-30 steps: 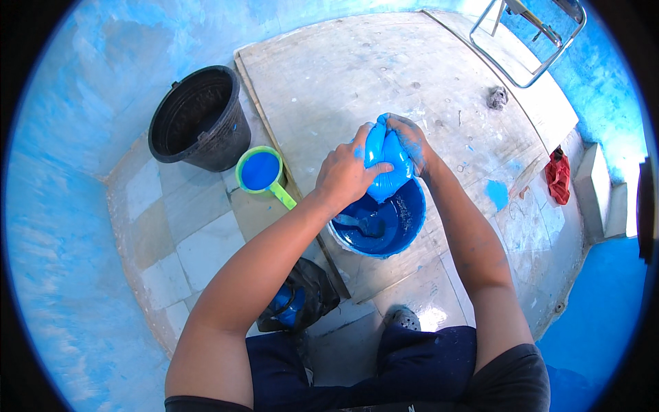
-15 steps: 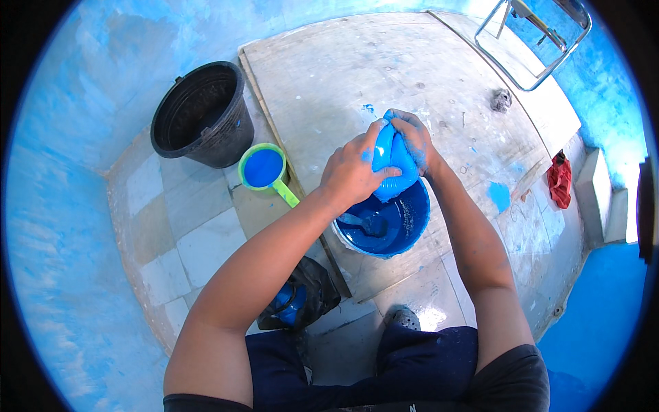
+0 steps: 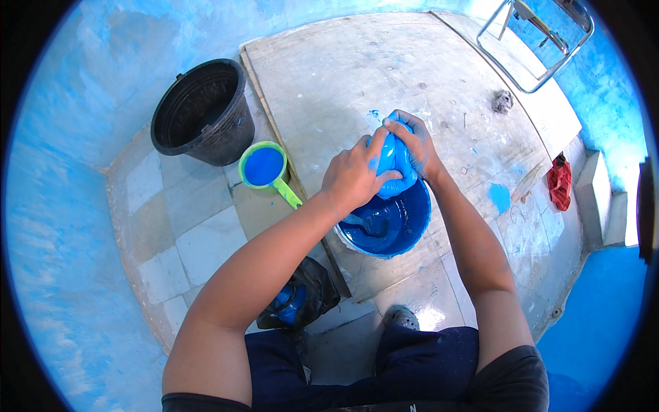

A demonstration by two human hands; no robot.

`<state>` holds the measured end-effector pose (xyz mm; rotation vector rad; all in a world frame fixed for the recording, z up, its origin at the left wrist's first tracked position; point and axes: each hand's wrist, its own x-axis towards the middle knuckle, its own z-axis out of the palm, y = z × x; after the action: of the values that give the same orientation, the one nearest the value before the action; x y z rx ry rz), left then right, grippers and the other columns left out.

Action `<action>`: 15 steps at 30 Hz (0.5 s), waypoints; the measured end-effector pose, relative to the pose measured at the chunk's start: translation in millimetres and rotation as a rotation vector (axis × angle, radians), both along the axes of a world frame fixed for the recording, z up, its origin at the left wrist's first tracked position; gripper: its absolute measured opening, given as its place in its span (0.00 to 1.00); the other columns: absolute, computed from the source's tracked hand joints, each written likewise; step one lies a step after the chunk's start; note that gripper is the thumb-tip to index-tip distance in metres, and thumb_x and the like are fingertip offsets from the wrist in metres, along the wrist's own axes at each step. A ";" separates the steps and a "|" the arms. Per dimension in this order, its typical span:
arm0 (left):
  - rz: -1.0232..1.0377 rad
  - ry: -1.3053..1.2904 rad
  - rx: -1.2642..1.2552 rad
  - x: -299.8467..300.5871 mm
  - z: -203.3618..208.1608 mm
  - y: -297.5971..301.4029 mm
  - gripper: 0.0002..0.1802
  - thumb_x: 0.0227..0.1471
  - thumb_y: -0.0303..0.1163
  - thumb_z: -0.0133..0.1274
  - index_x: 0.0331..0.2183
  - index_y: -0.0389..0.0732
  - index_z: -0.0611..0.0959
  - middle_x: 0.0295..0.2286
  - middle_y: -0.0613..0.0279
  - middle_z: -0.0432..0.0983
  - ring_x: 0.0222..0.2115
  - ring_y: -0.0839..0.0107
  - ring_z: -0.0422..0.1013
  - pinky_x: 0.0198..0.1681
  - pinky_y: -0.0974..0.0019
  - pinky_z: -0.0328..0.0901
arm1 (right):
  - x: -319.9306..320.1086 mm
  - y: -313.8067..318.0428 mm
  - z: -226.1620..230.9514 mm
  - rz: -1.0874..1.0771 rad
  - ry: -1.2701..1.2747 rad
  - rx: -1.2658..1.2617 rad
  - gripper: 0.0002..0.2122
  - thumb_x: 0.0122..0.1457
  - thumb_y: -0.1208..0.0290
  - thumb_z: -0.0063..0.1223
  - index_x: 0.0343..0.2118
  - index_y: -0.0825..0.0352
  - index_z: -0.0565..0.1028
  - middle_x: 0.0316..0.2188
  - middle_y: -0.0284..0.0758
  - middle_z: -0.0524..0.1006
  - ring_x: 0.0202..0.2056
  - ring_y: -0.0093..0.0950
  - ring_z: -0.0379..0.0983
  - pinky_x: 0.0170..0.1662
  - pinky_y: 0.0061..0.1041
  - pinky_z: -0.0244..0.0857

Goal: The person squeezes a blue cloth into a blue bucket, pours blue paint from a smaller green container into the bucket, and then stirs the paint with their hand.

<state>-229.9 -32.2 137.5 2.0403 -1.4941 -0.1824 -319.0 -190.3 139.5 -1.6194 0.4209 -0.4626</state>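
Shifting since the earlier frame, the right grip (image 3: 421, 145) is bringing its thumb across the front of the blue pouch (image 3: 394, 163), near the left fingers, while the left grip (image 3: 353, 173) is keeping nearly the same place. Both are grasping the pouch, squeezing it from either side. It is hanging over the far part of the blue bucket (image 3: 423, 213), its lower end covering some of the rim. The pouch is looking soft, full and glossy, its bright blue skin bulging between the fingers, creasing into folds and catching white highlights. Below, a blue-coated tool (image 3: 375, 226) is resting in dark blue liquid (image 3: 397, 233).
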 end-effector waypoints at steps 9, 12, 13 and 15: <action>-0.009 -0.017 0.000 -0.9 6.5 1.1 0.50 0.46 0.55 0.66 0.60 0.39 0.61 0.47 0.40 0.75 0.43 0.42 0.77 0.42 0.48 0.74 | 6.6 7.0 -9.6 -0.318 0.051 -0.335 0.28 0.65 0.46 0.49 0.41 0.76 0.78 0.32 0.45 0.79 0.37 0.31 0.74 0.47 0.29 0.69; -0.007 -0.027 0.000 0.6 5.3 2.2 0.47 0.48 0.55 0.64 0.59 0.40 0.62 0.47 0.42 0.75 0.42 0.42 0.77 0.41 0.47 0.74 | 0.6 8.6 5.2 -0.194 0.127 -0.362 0.29 0.65 0.46 0.48 0.41 0.77 0.78 0.40 0.50 0.77 0.44 0.35 0.73 0.52 0.30 0.65; -0.012 -0.031 -0.011 0.1 5.3 2.0 0.46 0.49 0.55 0.64 0.59 0.41 0.63 0.47 0.43 0.75 0.41 0.42 0.77 0.40 0.47 0.74 | -0.3 8.5 7.7 -0.189 0.146 -0.360 0.29 0.65 0.46 0.48 0.42 0.78 0.78 0.42 0.51 0.77 0.46 0.36 0.73 0.54 0.30 0.65; -0.020 -0.047 -0.018 -0.3 5.5 2.9 0.43 0.52 0.53 0.62 0.59 0.41 0.63 0.47 0.44 0.75 0.40 0.42 0.77 0.39 0.47 0.74 | 4.2 6.9 2.4 -0.276 0.160 -0.322 0.29 0.65 0.47 0.49 0.42 0.78 0.78 0.46 0.51 0.76 0.48 0.35 0.73 0.54 0.29 0.64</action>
<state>-230.2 -29.3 143.1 2.0291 -1.5391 -0.1291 -314.8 -183.5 141.8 -1.9271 0.7255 -0.6348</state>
